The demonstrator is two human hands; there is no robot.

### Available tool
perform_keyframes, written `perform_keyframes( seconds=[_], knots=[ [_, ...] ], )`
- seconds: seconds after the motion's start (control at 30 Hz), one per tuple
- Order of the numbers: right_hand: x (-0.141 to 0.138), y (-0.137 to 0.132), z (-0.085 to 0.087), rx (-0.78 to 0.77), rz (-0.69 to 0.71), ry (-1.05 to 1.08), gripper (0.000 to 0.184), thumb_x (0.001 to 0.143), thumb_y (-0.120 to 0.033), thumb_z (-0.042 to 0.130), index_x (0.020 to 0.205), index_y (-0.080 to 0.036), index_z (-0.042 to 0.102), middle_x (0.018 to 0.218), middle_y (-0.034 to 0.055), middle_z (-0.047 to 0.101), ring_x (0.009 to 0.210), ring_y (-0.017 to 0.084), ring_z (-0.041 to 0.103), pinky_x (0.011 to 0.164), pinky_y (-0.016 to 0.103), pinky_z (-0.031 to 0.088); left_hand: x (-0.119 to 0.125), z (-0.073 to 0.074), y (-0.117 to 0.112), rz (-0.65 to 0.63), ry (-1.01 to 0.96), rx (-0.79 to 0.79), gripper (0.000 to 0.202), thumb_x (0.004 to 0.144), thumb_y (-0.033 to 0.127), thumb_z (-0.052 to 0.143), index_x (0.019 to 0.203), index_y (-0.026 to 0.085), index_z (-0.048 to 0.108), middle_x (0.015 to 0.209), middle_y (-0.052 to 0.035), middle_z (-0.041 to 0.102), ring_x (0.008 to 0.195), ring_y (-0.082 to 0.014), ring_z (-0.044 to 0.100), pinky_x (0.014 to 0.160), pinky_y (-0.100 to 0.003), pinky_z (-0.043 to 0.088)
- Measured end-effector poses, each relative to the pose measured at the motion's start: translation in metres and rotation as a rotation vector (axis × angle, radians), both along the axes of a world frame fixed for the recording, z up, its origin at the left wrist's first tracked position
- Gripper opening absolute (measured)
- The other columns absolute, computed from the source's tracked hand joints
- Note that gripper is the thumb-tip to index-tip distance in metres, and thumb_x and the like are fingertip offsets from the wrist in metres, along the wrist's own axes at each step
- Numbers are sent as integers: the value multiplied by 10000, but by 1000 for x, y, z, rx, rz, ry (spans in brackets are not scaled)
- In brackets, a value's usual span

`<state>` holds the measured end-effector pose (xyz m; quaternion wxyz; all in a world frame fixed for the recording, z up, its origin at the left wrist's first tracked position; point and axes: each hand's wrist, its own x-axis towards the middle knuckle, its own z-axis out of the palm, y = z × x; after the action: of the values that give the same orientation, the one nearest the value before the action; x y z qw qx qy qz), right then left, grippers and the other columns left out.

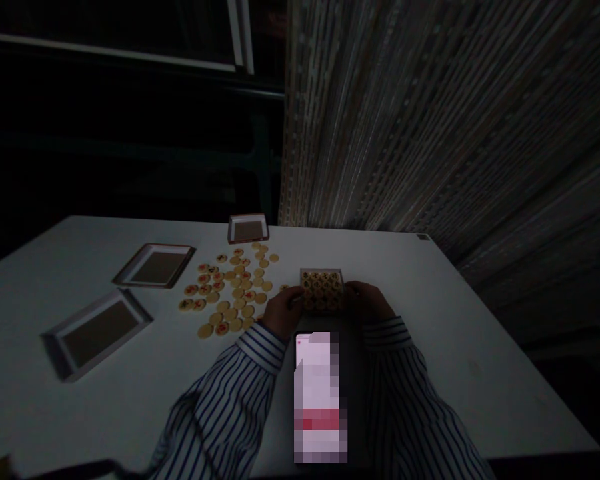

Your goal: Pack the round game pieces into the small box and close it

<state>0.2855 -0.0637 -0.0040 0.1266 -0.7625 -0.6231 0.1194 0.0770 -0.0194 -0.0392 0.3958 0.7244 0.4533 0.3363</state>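
Observation:
In front of me on the white table stands a small open box (343,275) filled with rows of round Chinese chess pieces (322,285) with dark marks. My left hand (283,312) is closed at the box's left side, fingertips on its edge. At the opposite side my right hand (373,301) is curled against the right edge; its fingers are dark and partly hidden. To the left of the box lie many loose wooden chess pieces (237,293), some showing red or dark characters, others blank side up.
Three shallow trays or lids lie on the left half of the white table (450,347): a near one (100,331), a middle one (155,265) and a small far one (249,229). A lit phone (317,393) is close to my body. A string curtain (380,120) hangs behind the table.

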Motion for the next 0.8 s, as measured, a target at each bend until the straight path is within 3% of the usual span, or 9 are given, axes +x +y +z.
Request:
perform_keyframes(
  seconds=[0.8],
  knots=[
    [-4, 1, -2, 30, 63, 32, 301, 838, -244, 373, 921, -177, 654, 909, 67, 681, 845, 161, 613, 685, 225, 419, -3, 1, 0, 9, -7, 32, 284, 726, 101, 509, 978, 169, 622, 948, -53, 674, 896, -164, 618, 816, -318, 497]
  ],
)
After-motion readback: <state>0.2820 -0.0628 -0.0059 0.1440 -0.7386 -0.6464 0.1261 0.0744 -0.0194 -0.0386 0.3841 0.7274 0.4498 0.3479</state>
